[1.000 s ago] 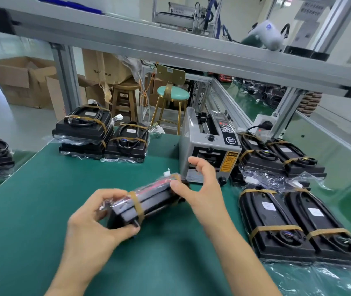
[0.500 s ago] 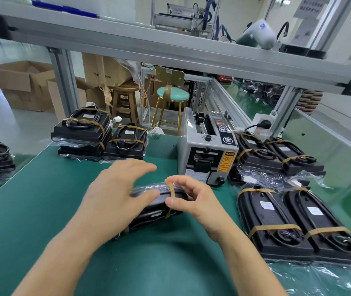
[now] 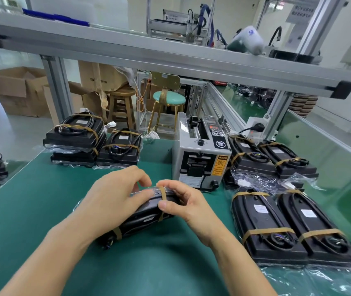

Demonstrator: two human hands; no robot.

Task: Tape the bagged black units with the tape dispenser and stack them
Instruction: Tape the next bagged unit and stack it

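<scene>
Glossy clear plastic wraps the matt black unit on the matt green mat.

A green-matted workbench carries a bagged black unit near its middle, a grey tape dispenser just beyond it, taped units stacked at the far left, and more taped units lying along the right side.

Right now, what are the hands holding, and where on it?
Both hold one bagged black unit: the left hand rests over its top, the right hand pinches the far end at the tape band.
</scene>
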